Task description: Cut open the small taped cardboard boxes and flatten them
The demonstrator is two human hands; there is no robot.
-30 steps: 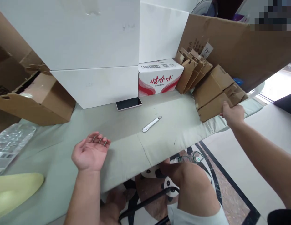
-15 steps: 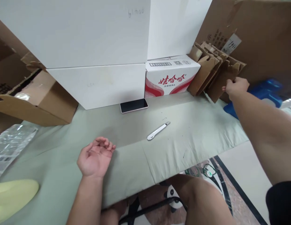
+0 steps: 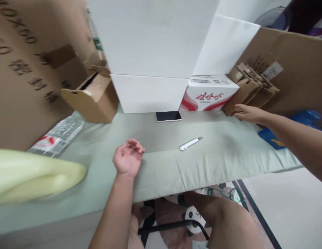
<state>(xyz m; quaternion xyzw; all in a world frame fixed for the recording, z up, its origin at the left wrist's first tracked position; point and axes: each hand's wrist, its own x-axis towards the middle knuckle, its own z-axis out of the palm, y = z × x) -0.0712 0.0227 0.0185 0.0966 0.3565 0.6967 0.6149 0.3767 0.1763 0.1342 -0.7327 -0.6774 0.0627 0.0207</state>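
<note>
My left hand (image 3: pixel 127 158) rests palm up on the pale green cloth of the table (image 3: pixel 161 166), fingers loosely curled, with nothing in it. My right hand (image 3: pixel 248 113) reaches to the far right with its fingers stretched out, next to a leaning stack of folded brown cardboard pieces (image 3: pixel 250 90) and holding none of them. A white utility knife (image 3: pixel 190 143) lies on the cloth between my hands. A phone (image 3: pixel 168 116) lies face up at the foot of the white boxes.
Large white boxes (image 3: pixel 153 52) and a red-and-white printed carton (image 3: pixel 209 92) line the back. An open brown carton (image 3: pixel 92 98) and a plastic bag (image 3: pixel 57 135) sit at the left, yellow foam (image 3: pixel 33 174) nearer. A big cardboard sheet (image 3: pixel 291 69) and a blue object (image 3: pixel 280 136) are at the right.
My right hand pushed the folded cardboard back into the leaning stack and let go; it now lies open beside it. My view swung left. My left hand stayed put.
</note>
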